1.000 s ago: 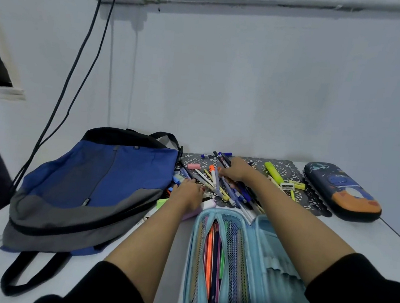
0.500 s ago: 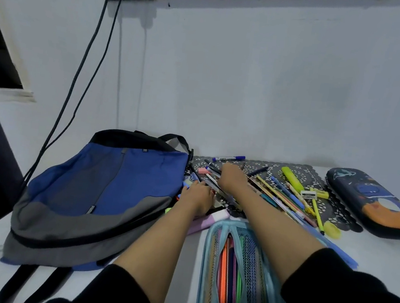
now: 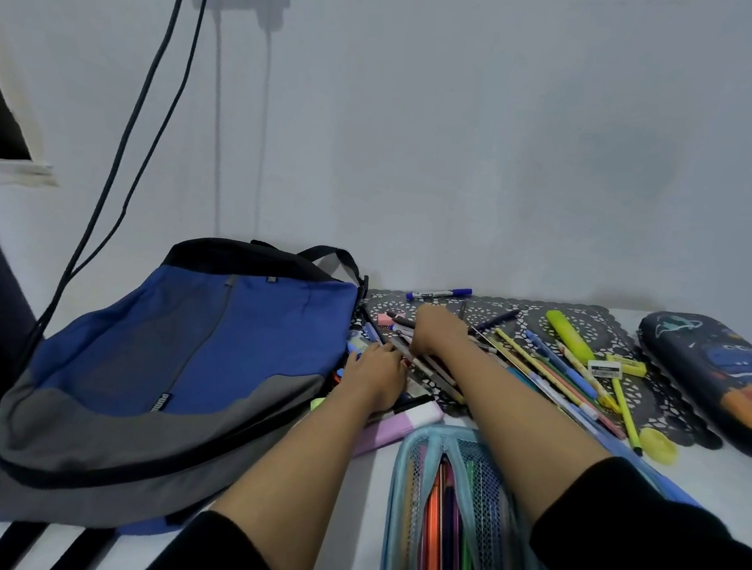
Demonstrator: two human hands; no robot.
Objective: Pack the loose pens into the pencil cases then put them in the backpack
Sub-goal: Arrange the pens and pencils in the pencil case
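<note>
Pens (image 3: 541, 372) lay scattered loose over the dark mat (image 3: 664, 398) at the far side of the counter (image 3: 738, 485), most with their long axes slanting from far-left to near-right. Both hands were at the left end of that heap. My left hand (image 3: 376, 370) lay palm-down on the barrels with its fingers stretched forward. The right hand (image 3: 437, 326) was just beyond it, knuckles up and fingers curled down among them, though I could not tell whether it pinched one (its own back hid the fingertips).

The open pencil case (image 3: 395, 519) sat nearer to me than the heap, several pens in its mesh pocket, and my right forearm crossed above its far end. I judged the carry would be a short pull straight back toward me, with the right hand better placed for it.

The backpack (image 3: 200, 350) crowded the heap's left edge. The closed dark pencil case (image 3: 721, 381) lay well off to the right, and bare counter showed between the backpack and the open case.
</note>
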